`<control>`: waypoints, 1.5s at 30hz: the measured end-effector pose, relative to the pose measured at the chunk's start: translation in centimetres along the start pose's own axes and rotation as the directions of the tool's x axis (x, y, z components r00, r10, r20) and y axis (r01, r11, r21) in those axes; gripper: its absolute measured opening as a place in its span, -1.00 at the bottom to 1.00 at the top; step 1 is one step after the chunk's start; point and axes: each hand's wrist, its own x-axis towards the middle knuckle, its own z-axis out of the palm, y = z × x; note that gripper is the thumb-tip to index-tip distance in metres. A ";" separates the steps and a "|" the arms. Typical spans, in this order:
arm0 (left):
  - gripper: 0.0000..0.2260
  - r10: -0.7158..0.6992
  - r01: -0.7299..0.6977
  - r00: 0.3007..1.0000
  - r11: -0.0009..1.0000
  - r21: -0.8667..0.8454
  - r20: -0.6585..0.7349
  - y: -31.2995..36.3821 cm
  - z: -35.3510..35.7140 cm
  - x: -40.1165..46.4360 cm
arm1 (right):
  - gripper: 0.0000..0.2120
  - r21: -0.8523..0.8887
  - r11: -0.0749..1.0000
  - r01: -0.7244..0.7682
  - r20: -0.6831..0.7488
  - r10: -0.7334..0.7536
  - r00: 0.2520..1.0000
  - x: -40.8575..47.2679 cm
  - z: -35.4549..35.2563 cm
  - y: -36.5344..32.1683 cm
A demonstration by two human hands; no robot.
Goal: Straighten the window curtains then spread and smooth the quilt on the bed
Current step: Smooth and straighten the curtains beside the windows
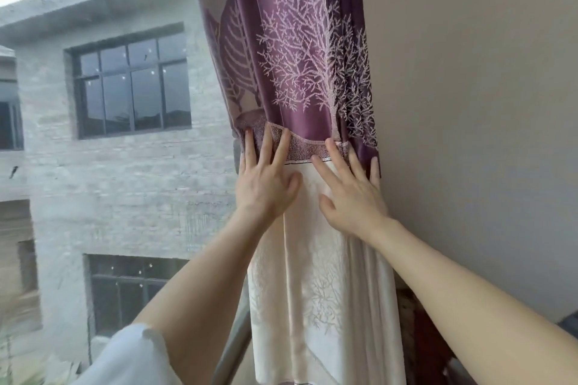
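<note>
A gathered curtain (300, 50) hangs beside the wall, purple with pale tree patterns above and cream below. A speckled purple band (305, 147) crosses it where the two colours meet. My left hand (266, 178) lies flat on the curtain's left side, straight fingers reaching up onto the band. My right hand (350, 191) presses flat on the cream part to the right, its fingertips at the band near the wall. Neither hand grips the cloth. The bed and quilt are out of view.
A plain grey wall (469, 103) runs along the right of the curtain. The window (109, 166) on the left looks out on a grey brick building. A metal window frame bar (231, 350) slants at the bottom centre. Dark red patterned cloth (422, 337) shows at lower right.
</note>
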 end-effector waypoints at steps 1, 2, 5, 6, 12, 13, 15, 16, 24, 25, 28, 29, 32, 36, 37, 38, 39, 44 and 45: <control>-0.33 0.007 -0.008 1.000 1.000 -0.006 -0.005 -0.2 1.0 0.8 | -0.34 0.006 1.000 -0.001 -0.001 0.001 1.000 0.7 0.8 0.5; -0.32 0.012 -0.012 1.000 1.000 -0.013 -0.011 -0.3 2.4 1.7 | -0.34 0.003 1.000 -0.006 -0.004 0.006 1.000 1.6 1.9 1.2; -0.32 0.016 -0.016 1.000 1.000 -0.025 -0.026 -1.1 7.2 4.5 | -0.35 -0.013 1.000 -0.017 -0.001 0.017 1.000 4.5 5.7 3.4; -0.32 0.021 -0.021 1.000 0.999 -0.026 -0.022 -1.5 8.5 5.4 | -0.36 -0.015 1.000 -0.018 0.003 0.018 1.000 5.3 6.8 4.1; -0.33 0.045 -0.046 0.998 0.998 -0.035 -0.039 -4.0 18.0 11.6 | -0.35 -0.001 0.999 -0.050 0.013 0.050 0.999 12.1 14.9 7.6; -0.33 0.043 -0.045 0.998 0.998 -0.040 -0.041 -4.4 19.5 12.4 | -0.35 -0.001 0.999 -0.054 0.018 0.054 0.998 13.0 16.2 8.2; -0.33 0.047 -0.049 0.998 0.997 -0.055 -0.033 -5.2 22.6 14.4 | -0.36 -0.002 0.998 -0.059 0.032 0.059 0.998 15.1 19.0 9.5; -0.34 0.048 -0.049 0.998 0.997 -0.061 -0.028 -5.6 24.0 15.1 | -0.36 0.001 0.998 -0.062 0.037 0.062 0.997 15.9 20.1 10.1; -0.33 0.017 -0.013 0.999 0.995 -0.095 0.038 -8.4 34.4 20.1 | -0.31 -0.030 0.997 -0.070 0.162 0.074 0.984 21.9 29.5 13.2; -0.33 0.021 -0.017 0.999 0.996 -0.086 0.045 -8.6 35.4 20.5 | -0.31 -0.042 0.997 -0.072 0.185 0.079 0.980 22.4 30.3 13.6; -0.32 0.025 -0.020 0.996 0.998 -0.067 0.080 -8.9 38.1 22.0 | -0.29 -0.058 0.995 -0.082 0.266 0.095 0.959 24.0 32.0 14.8; -0.31 0.025 -0.018 0.994 0.998 -0.068 0.108 -8.8 38.9 22.6 | -0.29 -0.059 0.994 -0.093 0.295 0.106 0.950 24.4 32.4 15.3; -0.29 0.018 -0.002 0.976 0.997 -0.075 0.217 -8.5 40.2 23.9 | -0.28 -0.060 0.992 -0.109 0.362 0.124 0.924 25.0 33.2 16.1; -0.28 0.011 0.016 0.955 0.996 -0.089 0.297 -9.0 40.0 24.6 | -0.27 -0.046 0.992 -0.119 0.407 0.127 0.905 25.5 32.7 16.1; -0.28 0.008 0.022 0.949 0.995 -0.092 0.314 -9.1 39.6 24.6 | -0.28 -0.050 0.991 -0.123 0.443 0.133 0.886 25.5 32.1 16.0; -0.27 0.007 0.030 0.946 0.994 -0.109 0.323 -9.0 39.1 24.5 | -0.29 -0.058 0.991 -0.122 0.470 0.134 0.872 25.6 31.5 15.9; -0.26 0.004 0.044 0.948 0.989 -0.144 0.318 -8.9 38.4 24.2 | -0.31 -0.071 0.991 -0.113 0.478 0.133 0.868 25.5 30.7 15.7; -0.36 -0.005 0.022 0.997 0.977 -0.210 0.083 -7.4 34.6 24.3 | -0.43 -0.245 0.969 -0.044 0.053 0.059 0.997 24.3 26.8 14.4; -0.40 -0.023 0.025 1.000 0.985 -0.172 0.016 -7.0 33.5 24.4 | -0.44 -0.301 0.953 -0.031 -0.059 0.014 0.998 24.1 25.8 14.1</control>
